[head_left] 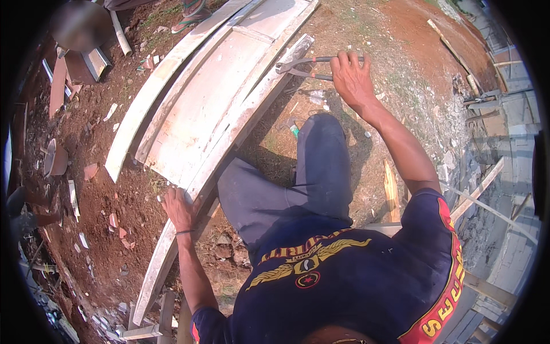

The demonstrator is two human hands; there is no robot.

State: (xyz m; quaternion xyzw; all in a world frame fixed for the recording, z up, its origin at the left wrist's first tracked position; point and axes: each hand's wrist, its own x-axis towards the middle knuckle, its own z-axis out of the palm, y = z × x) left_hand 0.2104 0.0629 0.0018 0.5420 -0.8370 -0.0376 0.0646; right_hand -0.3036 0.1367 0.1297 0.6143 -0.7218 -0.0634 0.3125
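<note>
My right hand is closed around the long handles of a pair of pincers. The jaws rest at the top face of a long, weathered wooden beam, near its far end. Whether they bite on a nail is too small to make out. Lower down the same beam, my left hand grips its edge, fingers over the far side. Beyond the beam lies a pale wooden panel with battens along its sides, and a separate light plank runs along its left.
My bent knee is beside the beam. A hammer-like tool with a green handle lies on the ground. Broken tile pieces litter the red soil at left. A sandalled foot stands at the top. Loose timber lies at right.
</note>
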